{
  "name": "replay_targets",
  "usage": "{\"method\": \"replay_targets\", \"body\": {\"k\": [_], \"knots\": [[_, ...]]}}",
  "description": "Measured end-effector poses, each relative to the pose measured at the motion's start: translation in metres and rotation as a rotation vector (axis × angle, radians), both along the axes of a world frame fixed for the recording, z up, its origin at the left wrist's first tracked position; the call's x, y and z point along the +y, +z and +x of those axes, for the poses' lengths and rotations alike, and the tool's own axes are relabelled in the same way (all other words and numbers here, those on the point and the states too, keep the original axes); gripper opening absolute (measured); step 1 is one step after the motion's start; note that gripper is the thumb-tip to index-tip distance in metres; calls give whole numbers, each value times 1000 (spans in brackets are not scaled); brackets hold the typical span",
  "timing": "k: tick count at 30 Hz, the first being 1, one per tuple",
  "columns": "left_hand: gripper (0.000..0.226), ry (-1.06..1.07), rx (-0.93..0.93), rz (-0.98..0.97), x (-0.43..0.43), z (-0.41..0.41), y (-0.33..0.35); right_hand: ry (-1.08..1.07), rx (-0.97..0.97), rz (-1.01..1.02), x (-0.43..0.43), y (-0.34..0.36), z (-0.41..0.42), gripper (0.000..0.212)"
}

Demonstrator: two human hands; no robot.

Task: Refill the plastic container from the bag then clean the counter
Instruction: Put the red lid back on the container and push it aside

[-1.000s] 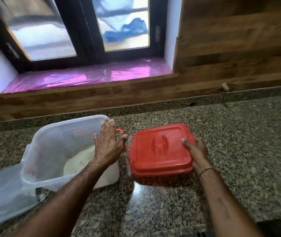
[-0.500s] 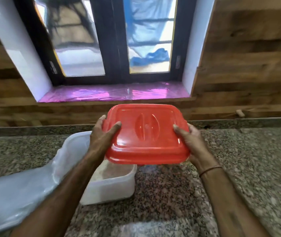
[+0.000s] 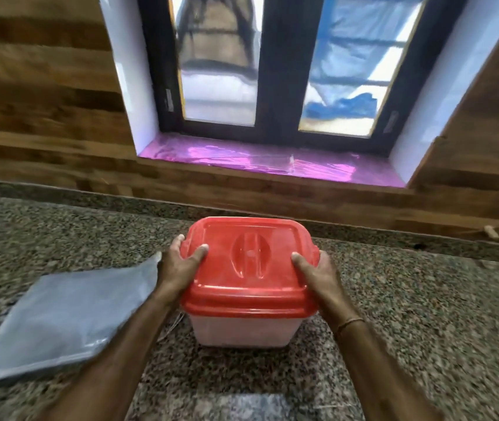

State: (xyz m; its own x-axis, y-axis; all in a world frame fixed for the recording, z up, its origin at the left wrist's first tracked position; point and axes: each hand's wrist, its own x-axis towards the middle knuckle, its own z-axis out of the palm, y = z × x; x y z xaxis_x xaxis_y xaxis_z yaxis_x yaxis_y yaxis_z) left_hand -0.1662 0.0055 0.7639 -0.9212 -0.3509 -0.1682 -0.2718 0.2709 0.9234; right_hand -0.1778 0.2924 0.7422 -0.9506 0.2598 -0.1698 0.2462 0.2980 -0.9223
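Note:
A translucent plastic container stands on the granite counter in the middle of the view. A red lid with a moulded handle lies flat on top of it. My left hand grips the lid's left edge, thumb on top. On the right edge sits my right hand, thumb likewise pressed on the lid. A flat, clear plastic bag lies on the counter just left of the container. The container's contents are hidden by the lid.
A wooden wall panel runs behind the counter. Above it a window sill covered in pink film sits below a dark-framed window. A small pale object lies at the back right edge.
The red lid went from the counter, up between both hands, and down onto the container. My left hand left the container's rim and took the lid's left edge. The view shifted left.

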Motion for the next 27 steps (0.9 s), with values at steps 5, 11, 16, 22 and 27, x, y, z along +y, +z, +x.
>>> {"method": "replay_targets", "body": {"k": [5,11,16,22,27], "knots": [[84,-38,-50,-16,-1,-3,-2,-12,-25,175,-9,2,9,92],[89,-42,-117,205,-5,-8,-5,-24,-87,89,-10,16,15,85],[126,-69,-206,355,-22,-1,-13,-134,-34,314,-10,6,23,100],[111,37,-77,-176,-20,17,-4,-155,-11,310,-10,13,48,123],[72,-38,-23,-130,-11,27,7,-173,20,161,-5,7,68,86]]}}
